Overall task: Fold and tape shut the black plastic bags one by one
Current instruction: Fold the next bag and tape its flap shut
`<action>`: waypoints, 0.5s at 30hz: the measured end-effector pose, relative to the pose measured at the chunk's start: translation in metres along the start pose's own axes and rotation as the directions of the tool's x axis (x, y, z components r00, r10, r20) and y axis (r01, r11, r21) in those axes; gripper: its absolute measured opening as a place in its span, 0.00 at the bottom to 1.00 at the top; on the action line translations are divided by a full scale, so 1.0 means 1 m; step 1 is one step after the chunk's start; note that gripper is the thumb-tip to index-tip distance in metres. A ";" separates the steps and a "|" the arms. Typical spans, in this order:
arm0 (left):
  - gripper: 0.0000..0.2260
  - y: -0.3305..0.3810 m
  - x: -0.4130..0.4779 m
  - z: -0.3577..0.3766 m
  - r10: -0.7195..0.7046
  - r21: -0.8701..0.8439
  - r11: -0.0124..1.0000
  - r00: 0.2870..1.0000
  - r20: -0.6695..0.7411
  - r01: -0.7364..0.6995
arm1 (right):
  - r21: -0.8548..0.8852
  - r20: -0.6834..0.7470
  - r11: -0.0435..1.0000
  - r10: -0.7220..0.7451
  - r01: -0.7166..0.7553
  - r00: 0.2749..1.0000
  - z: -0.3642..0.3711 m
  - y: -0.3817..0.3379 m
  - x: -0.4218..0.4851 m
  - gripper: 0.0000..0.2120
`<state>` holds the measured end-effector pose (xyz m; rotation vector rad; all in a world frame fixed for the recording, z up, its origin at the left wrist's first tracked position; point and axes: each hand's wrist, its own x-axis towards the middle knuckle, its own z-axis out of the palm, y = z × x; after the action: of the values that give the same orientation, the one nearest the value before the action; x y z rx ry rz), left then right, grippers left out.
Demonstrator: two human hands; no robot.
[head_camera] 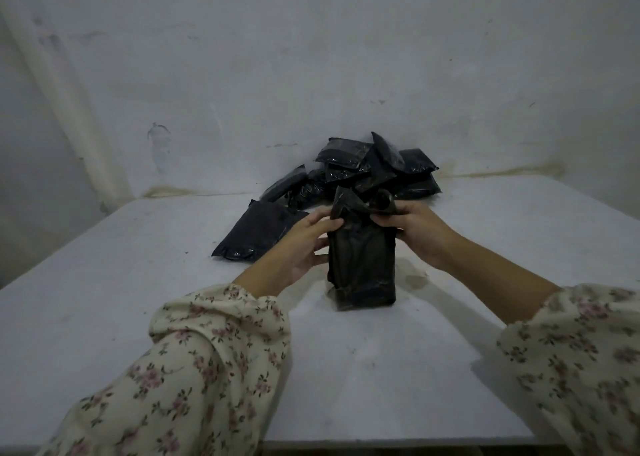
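A filled black plastic bag [362, 265] lies lengthwise in the middle of the white table [138, 282], its loose top end crumpled and raised at the far side. My left hand [308, 244] grips the bag's upper left edge with its fingers curled onto the plastic. My right hand [414, 228] pinches the loose flap at the upper right, just under a rolled-up bit of plastic. Both forearms come in from below in floral sleeves.
A pile of several black packed bags [363, 168] sits against the back wall behind my hands. One flat black bag [258, 232] lies apart on the left of the pile. A stained wall rises right behind the table.
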<state>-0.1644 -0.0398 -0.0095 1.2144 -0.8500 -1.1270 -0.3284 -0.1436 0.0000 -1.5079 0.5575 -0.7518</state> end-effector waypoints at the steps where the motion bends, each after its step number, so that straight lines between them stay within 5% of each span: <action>1: 0.08 0.000 0.000 -0.001 0.011 -0.003 1.000 1.000 0.005 -0.011 | -0.073 0.029 0.997 -0.038 0.040 0.999 -0.001 -0.002 -0.001 0.11; 9: 0.10 -0.008 -0.001 -0.010 0.234 0.170 0.958 0.972 0.007 -0.232 | -0.374 0.208 0.828 -0.364 0.417 0.908 -0.012 0.004 -0.005 0.18; 15: 0.18 -0.011 0.000 -0.009 0.324 0.310 0.898 0.946 0.018 -0.314 | -0.716 0.414 0.210 -0.640 0.666 0.647 -0.022 0.018 0.001 0.15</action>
<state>-0.1576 -0.0372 -0.0223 1.2852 -1.1845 -0.7207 -0.3418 -0.1607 -0.0185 -2.7882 0.1763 -1.2112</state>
